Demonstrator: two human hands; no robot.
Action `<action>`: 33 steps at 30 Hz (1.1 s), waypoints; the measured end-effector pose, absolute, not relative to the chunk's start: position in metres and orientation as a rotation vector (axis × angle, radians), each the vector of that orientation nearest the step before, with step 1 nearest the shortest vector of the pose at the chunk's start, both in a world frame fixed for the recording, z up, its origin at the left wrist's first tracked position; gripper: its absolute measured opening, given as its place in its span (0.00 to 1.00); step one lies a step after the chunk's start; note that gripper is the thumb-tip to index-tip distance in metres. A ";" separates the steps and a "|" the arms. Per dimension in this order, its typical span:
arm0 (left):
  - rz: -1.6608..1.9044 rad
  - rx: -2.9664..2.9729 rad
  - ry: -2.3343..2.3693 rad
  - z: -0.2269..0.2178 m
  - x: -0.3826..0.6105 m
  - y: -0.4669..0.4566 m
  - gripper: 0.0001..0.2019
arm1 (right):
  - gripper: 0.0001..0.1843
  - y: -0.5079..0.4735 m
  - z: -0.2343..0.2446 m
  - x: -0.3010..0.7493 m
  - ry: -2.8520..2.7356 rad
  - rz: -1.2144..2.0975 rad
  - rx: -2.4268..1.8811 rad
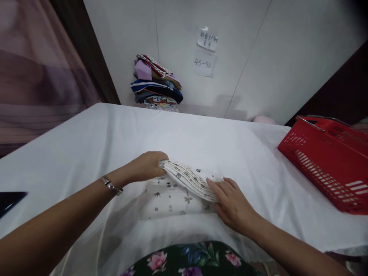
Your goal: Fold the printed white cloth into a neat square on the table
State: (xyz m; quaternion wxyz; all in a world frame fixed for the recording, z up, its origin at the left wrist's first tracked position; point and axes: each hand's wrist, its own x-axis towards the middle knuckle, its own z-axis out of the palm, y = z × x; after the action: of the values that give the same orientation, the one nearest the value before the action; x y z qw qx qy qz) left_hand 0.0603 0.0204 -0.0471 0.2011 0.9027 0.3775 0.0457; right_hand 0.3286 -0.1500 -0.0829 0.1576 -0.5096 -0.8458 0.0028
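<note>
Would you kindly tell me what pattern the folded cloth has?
The folded cloth is white with small dark prints; head view.

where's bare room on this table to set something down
Bare tablecloth lies between the clothes stack and the printed garment, and left of the left hand. Crowded: the garment under the right hand, and the red basket at right.

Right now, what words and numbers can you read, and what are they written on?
"45-50": handwritten on the lower paper note on the wall.
Too blurred to read: handwritten characters on the upper paper note.
No words: the patterned cloth shows only small prints, and the red basket shows no writing.
</note>
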 end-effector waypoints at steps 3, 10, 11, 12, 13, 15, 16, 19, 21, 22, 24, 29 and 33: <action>0.106 2.549 1.024 -0.036 0.061 0.026 0.09 | 0.41 -0.128 -0.061 0.348 -2.394 0.112 -1.447; 0.183 2.793 1.195 0.057 0.085 0.071 0.14 | 0.36 -0.021 0.034 0.410 -2.118 0.527 -1.518; 0.251 2.847 1.235 0.075 0.088 0.074 0.14 | 0.36 -0.010 0.049 0.413 -2.103 0.462 -1.481; 0.328 2.896 1.285 0.091 0.089 0.075 0.15 | 0.35 -0.003 0.062 0.414 -2.091 0.345 -1.448; 0.406 2.941 1.340 0.103 0.090 0.075 0.16 | 0.34 0.002 0.073 0.414 -2.087 0.204 -1.419; 0.580 3.037 1.400 0.114 0.089 0.071 0.20 | 0.33 0.005 0.081 0.410 -2.089 -0.110 -1.370; 0.646 3.086 1.411 0.110 0.088 0.070 0.21 | 0.33 0.005 0.076 0.408 -2.102 -0.248 -1.350; 0.662 3.196 1.421 0.055 0.085 0.067 0.15 | 0.32 0.002 0.025 0.401 -2.186 -0.520 -1.332; 0.576 3.202 1.363 -0.007 0.085 0.064 0.11 | 0.30 -0.002 -0.033 0.397 -2.271 -0.557 -1.346; 0.499 3.184 1.301 -0.040 0.084 0.060 0.10 | 0.29 -0.005 -0.064 0.396 -2.322 -0.527 -1.345; 0.351 3.123 1.145 -0.099 0.083 0.050 0.10 | 0.27 -0.015 -0.119 0.393 -2.481 -0.368 -1.278; 0.479 2.941 1.113 -0.154 0.073 0.028 0.15 | 0.28 -0.040 -0.164 0.400 -2.368 -0.001 -1.284; 0.504 2.860 0.993 -0.140 0.065 0.028 0.14 | 0.23 -0.046 -0.146 0.411 -2.120 0.515 -1.312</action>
State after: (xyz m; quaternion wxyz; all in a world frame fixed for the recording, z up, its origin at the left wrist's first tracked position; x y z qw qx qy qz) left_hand 0.0652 0.0278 -0.1405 0.0360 0.9312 0.3233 0.1642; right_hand 0.4110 -0.0461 -0.1460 0.2937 -0.4926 -0.7960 0.1934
